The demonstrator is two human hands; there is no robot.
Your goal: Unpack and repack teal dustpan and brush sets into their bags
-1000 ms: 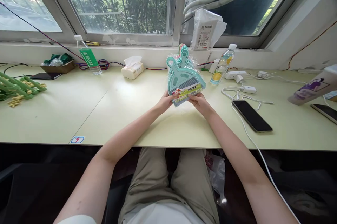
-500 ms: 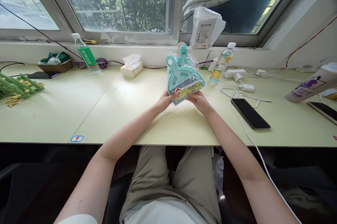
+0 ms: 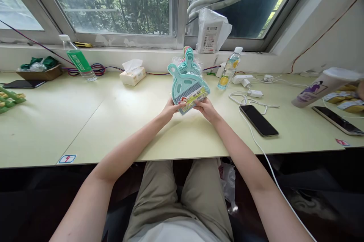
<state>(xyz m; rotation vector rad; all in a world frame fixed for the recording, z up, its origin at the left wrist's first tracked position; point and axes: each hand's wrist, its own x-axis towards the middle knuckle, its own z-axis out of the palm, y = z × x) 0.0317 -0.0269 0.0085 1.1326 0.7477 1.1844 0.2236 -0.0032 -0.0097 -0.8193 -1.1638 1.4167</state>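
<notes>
Near the middle of the desk, I hold a pale turquoise mini dustpan-and-brush set (image 3: 186, 83) in clear plastic wrap, tilted with its handle up and away from me. My left hand (image 3: 172, 109) grips its lower left corner, the thumb over the printed label. On the lower right edge, my right hand (image 3: 206, 108) is closed in the same way. Grey brush bristles show through the wrapping above the label. Directly behind stand more stacked dustpan sets (image 3: 189, 58) with several coloured edges; whether my fingers reach these too is hidden.
Left of the set is a tissue pack (image 3: 133, 75), with a green-labelled bottle (image 3: 79, 60) farther left. To the right are a lemon-print bottle (image 3: 229, 69), white cables (image 3: 241, 98), a phone (image 3: 258, 121), a leaning cup (image 3: 315, 88) and another phone (image 3: 335, 119).
The view has turned slightly right, so the desk things sit farther left in the picture. Both hands keep their hold on the dustpan set, and its brush bristles show a little more.
</notes>
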